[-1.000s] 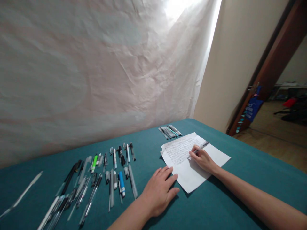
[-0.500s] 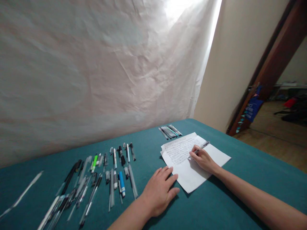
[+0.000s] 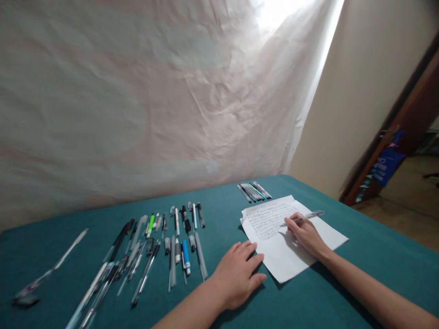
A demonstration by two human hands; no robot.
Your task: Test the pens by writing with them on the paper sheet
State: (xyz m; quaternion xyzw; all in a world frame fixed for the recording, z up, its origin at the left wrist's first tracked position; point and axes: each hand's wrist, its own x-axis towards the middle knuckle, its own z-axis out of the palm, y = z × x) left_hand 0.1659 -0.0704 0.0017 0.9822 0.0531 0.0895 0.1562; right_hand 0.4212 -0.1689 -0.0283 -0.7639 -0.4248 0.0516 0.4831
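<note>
My right hand (image 3: 305,234) is closed around a slim clear pen (image 3: 308,215), with the wrist over the paper. The pen is tilted, its tip near the lower lines of handwriting on the white sheets (image 3: 274,260). Whether the tip touches the paper I cannot tell. Dense rows of dark handwriting cover the upper left part of the top sheet. Palm down, my left hand (image 3: 238,274) lies on the green tablecloth with its fingers spread. Its fingertips reach the left edge of the paper, and nothing is in it.
Left of my left hand lie several pens, caps and barrels, among them a blue pen barrel (image 3: 185,257) and a green one (image 3: 150,225). A row of slim pens or refills (image 3: 254,192) lies behind the paper. A pale sheet (image 3: 137,100) hangs behind the table.
The view has turned left, so everything sits further right. My right hand has shifted slightly on the page, and the pen leans flatter. My left hand stays at the paper's edge.
</note>
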